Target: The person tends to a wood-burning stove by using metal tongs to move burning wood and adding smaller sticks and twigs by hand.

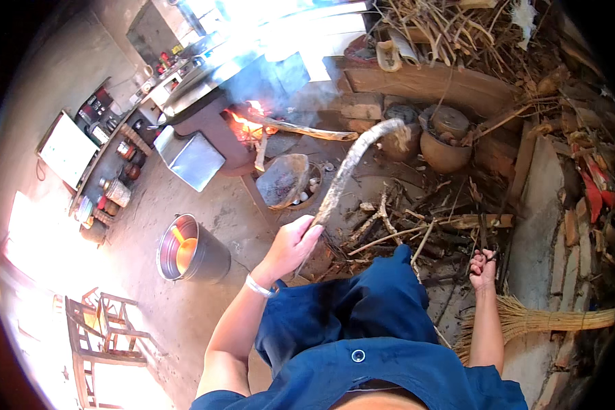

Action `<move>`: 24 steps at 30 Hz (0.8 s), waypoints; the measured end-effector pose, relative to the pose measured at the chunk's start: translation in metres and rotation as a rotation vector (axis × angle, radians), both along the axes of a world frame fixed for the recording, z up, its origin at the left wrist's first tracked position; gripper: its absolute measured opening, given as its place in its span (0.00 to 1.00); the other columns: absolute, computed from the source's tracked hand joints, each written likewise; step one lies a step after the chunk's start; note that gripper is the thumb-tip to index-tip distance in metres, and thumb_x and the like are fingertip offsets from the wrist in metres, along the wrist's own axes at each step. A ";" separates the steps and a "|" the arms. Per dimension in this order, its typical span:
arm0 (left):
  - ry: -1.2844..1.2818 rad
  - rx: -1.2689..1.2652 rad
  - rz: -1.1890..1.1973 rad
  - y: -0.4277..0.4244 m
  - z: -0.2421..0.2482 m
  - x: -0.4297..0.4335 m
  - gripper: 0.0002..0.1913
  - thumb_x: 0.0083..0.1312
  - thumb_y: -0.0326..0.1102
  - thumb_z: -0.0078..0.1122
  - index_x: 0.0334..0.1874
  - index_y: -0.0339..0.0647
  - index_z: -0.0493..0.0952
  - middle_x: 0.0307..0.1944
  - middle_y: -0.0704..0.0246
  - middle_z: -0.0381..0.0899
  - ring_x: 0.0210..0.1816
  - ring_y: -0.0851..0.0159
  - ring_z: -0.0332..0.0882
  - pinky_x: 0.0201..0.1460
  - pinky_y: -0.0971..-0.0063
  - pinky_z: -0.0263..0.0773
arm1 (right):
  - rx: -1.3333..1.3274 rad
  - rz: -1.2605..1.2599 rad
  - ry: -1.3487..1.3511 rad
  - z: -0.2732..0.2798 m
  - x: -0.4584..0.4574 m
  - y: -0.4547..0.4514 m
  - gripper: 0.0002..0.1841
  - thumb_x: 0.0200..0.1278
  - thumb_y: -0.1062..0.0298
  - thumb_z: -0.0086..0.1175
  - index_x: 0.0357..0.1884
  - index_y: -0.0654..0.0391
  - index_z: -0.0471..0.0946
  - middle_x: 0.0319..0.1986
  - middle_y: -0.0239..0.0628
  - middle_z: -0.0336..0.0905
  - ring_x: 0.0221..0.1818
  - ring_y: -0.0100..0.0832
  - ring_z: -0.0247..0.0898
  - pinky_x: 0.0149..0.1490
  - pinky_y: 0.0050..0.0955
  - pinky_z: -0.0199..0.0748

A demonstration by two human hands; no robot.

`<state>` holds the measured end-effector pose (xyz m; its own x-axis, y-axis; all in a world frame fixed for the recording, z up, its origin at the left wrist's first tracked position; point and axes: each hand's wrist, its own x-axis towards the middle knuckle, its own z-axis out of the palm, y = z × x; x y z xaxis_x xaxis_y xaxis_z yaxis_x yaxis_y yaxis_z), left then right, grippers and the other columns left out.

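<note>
My left hand (293, 245) grips the lower end of a curved, pale-barked branch (346, 169). The branch slants up and right, and its bent tip passes in front of a clay pot. Low on the right, the fingers of my right hand (483, 269) are curled around a thin dark rod (483, 236); its exact kind is hard to tell. Beyond the branch, a fire (248, 125) burns at the stove mouth, with a log (312, 129) sticking out of it. Broken twigs and sticks (389, 230) lie on the floor before my knees.
A metal bucket (210, 256) holding an orange dipper (185, 253) stands at left. Near the fire are a shallow basket (287, 179) and a bent metal sheet (197, 159). Clay pots (445, 143) line the brick ledge. A straw broom (548, 319) lies at right; wooden chairs (105, 333) stand lower left.
</note>
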<state>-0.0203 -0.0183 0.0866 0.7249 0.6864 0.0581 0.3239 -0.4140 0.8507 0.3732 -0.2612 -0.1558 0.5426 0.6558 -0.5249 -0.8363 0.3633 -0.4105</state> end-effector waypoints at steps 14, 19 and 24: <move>0.254 0.748 0.641 0.011 0.038 -0.050 0.09 0.58 0.40 0.55 0.33 0.42 0.71 0.21 0.61 0.75 0.25 0.51 0.74 0.27 0.60 0.66 | 0.012 -0.043 0.107 -0.033 -0.006 -0.012 0.08 0.56 0.66 0.50 0.28 0.61 0.69 0.13 0.25 0.57 0.11 0.17 0.49 0.11 0.15 0.43; 0.491 0.978 0.641 0.053 0.045 -0.046 0.10 0.57 0.40 0.54 0.29 0.41 0.68 0.21 0.59 0.75 0.25 0.51 0.75 0.26 0.59 0.67 | 0.018 -0.060 0.126 -0.032 -0.008 -0.018 0.09 0.55 0.65 0.51 0.28 0.61 0.70 0.13 0.25 0.57 0.11 0.18 0.50 0.11 0.15 0.43; 0.682 1.031 0.659 0.091 0.053 -0.033 0.10 0.56 0.39 0.55 0.29 0.40 0.69 0.20 0.58 0.76 0.25 0.52 0.76 0.27 0.59 0.69 | 0.009 -0.053 0.108 -0.038 -0.010 -0.024 0.10 0.55 0.64 0.52 0.29 0.61 0.71 0.13 0.24 0.56 0.11 0.17 0.50 0.11 0.16 0.43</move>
<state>-0.0532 0.0728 0.1398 0.3791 0.7723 0.5097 0.9223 -0.3600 -0.1405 0.3634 -0.2856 -0.1940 0.5174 0.6325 -0.5764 -0.8549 0.4115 -0.3159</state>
